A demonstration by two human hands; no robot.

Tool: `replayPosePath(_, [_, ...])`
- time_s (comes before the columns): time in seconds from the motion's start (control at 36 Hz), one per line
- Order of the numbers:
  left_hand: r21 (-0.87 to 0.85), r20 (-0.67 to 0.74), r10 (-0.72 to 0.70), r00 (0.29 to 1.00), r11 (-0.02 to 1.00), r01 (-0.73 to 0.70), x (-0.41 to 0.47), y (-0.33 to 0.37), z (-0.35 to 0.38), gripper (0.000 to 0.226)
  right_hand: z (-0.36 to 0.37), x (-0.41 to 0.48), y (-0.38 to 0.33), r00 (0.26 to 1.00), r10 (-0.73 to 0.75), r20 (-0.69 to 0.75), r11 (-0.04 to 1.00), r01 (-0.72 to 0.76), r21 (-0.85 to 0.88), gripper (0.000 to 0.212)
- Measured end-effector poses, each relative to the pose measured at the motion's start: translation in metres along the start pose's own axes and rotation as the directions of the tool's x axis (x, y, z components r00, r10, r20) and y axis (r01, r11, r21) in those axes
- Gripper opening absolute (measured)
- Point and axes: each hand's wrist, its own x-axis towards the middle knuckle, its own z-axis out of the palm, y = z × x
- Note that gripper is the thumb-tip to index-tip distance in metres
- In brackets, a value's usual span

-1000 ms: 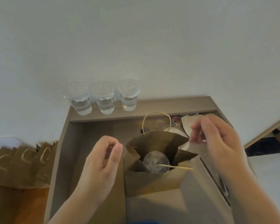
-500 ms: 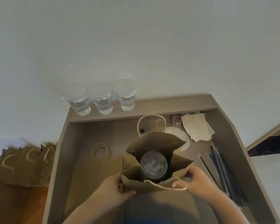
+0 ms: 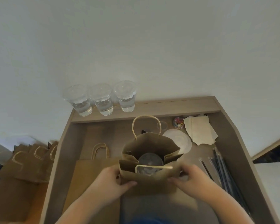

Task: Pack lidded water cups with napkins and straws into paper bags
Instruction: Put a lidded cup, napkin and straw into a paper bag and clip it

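Note:
An open brown paper bag stands in the middle of the desk with a lidded cup inside it. My left hand pinches the bag's near left corner. My right hand pinches its near right corner. Three lidded water cups stand in a row on the back ledge. A pile of napkins lies at the back right. Wrapped straws lie along the right side.
A flat paper bag lies left of the open one. Several more bags are stacked off the desk's left edge. A white round lid and a small jar of coloured clips sit near the napkins.
Both hands came down from the bag's top to its near corners. The near handle now droops over the opening. The view has pulled back and the bag stands lower.

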Motion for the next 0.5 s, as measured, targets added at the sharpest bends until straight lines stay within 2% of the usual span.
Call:
replayPosePath(0.06, [-0.053,-0.044,0.051,0.998,0.997,-0.054,-0.005,0.013,-0.011,0.042,-0.010,-0.006,-0.013,0.999,-0.042,-0.011,0.999,0.042,0.034,0.019])
replayPosePath(0.14, [-0.133,-0.073,0.138,0.988,0.980,-0.147,-0.009,0.030,-0.027,0.034,-0.022,-0.010,-0.030,0.992,-0.121,-0.035,0.991,0.123,0.061,0.019])
replayPosePath(0.19, [-0.121,-0.110,0.169,0.979,0.976,-0.182,-0.009,0.036,-0.033,0.029,-0.028,-0.011,-0.039,0.972,-0.231,-0.045,0.971,0.233,0.048,0.020])
replayPosePath(0.31, [-0.011,-0.252,0.257,0.933,0.963,-0.268,-0.007,0.042,-0.039,0.017,-0.033,-0.008,-0.045,0.919,-0.377,-0.118,0.924,0.365,-0.112,0.008])
replayPosePath(0.39, [-0.086,-0.272,0.282,0.920,0.945,-0.315,-0.002,0.043,-0.039,0.011,-0.036,-0.004,-0.044,0.880,-0.436,-0.189,0.896,0.406,-0.181,0.009])
replayPosePath(0.5, [-0.164,-0.419,0.303,0.856,0.902,-0.399,0.003,0.046,-0.030,0.016,-0.039,0.000,-0.042,0.896,-0.422,-0.138,0.906,0.420,-0.047,0.008])
